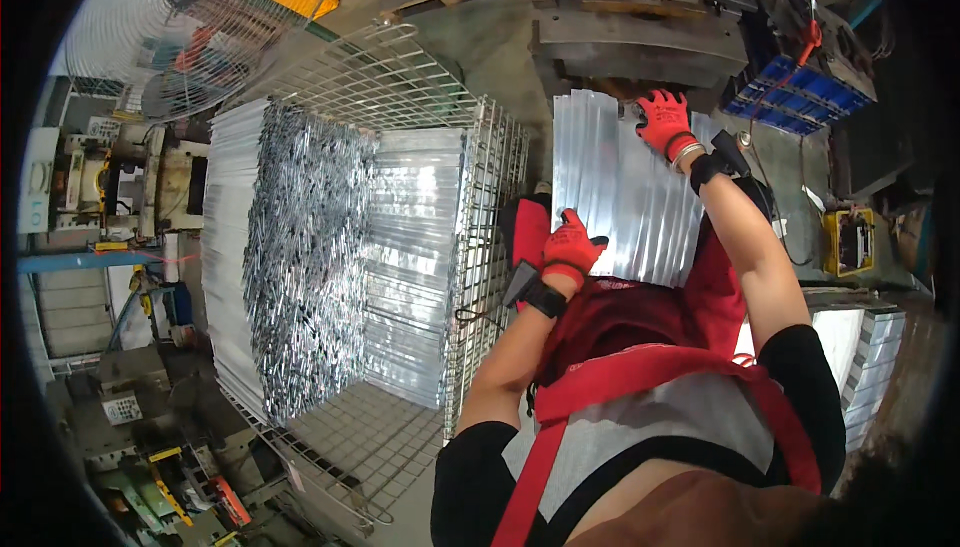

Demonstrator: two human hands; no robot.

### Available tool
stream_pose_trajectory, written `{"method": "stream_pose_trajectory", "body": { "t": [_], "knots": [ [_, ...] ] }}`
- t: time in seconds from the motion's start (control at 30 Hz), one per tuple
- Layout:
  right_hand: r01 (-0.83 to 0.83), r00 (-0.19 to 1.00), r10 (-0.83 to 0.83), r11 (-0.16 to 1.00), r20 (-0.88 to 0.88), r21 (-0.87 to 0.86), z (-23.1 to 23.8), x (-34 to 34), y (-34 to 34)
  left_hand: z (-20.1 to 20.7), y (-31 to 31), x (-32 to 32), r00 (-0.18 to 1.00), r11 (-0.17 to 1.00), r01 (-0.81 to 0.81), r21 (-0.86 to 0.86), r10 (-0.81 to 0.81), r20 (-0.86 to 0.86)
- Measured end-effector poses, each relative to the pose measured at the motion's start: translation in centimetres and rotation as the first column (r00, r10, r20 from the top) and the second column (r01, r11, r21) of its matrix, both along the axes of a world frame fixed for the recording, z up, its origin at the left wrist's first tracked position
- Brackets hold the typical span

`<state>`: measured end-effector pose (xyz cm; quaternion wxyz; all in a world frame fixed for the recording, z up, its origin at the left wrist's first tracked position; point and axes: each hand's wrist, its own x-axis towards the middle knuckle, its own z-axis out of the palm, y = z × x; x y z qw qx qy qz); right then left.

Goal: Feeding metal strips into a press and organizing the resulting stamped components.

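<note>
A row of long shiny metal strips lies side by side across my lap. My left hand, in a red and black work glove, rests at the near left side of the strips. Its thumb and index finger stretch apart, and I see nothing held in it. At the far end of the strips, my right hand in a matching glove touches them from above with spread, slightly bent fingers. Small grey metal shows beside its fingertips, too small to make out. Dark bands circle both wrists.
To my left stands a wire mesh cage holding tall stacks of metal strips. A large fan is beyond it. Ahead sits a heavy metal machine base, with a blue crate at its right. A yellow box stands farther right.
</note>
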<state>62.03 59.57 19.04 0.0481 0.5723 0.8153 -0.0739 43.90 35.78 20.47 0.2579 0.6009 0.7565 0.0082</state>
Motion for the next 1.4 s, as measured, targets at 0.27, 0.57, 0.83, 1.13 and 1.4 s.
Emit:
{"method": "stream_pose_trajectory", "body": {
  "t": [0.27, 0.57, 0.83, 1.13, 1.4],
  "knots": [
    [0.128, 0.989, -0.119, 0.987, 0.093, -0.101, 1.6, 0.1, -0.7, 0.4, 0.6, 0.0, 0.997, 0.997, -0.043, -0.058, 0.047, 0.062],
    [0.129, 0.955, -0.14, 0.99, -0.263, -0.058, 2.4, 1.7, -1.9, 0.3, 0.1, 0.1, 0.994, 0.995, -0.072, -0.063, 0.077, 0.072],
    [0.347, 0.472, -0.222, 0.937, -0.853, -0.052, 4.3, 8.0, -2.7, 2.3, 0.4, -0.2, 0.999, 1.0, 0.01, 0.01, -0.01, -0.049],
    [-0.047, -0.27, -0.273, 0.962, -0.923, -0.271, 13.4, 10.8, -1.2, 6.4, 1.5, 2.5, -0.075, 0.938, 0.194, -0.286, 0.305, 0.949],
    [-0.279, -0.134, -0.663, 0.739, -0.737, -0.613, 2.8, 9.5, -1.1, 4.3, 6.4, 7.4, -0.288, 0.942, 0.006, -0.336, 0.323, 0.901]
  ]
}}
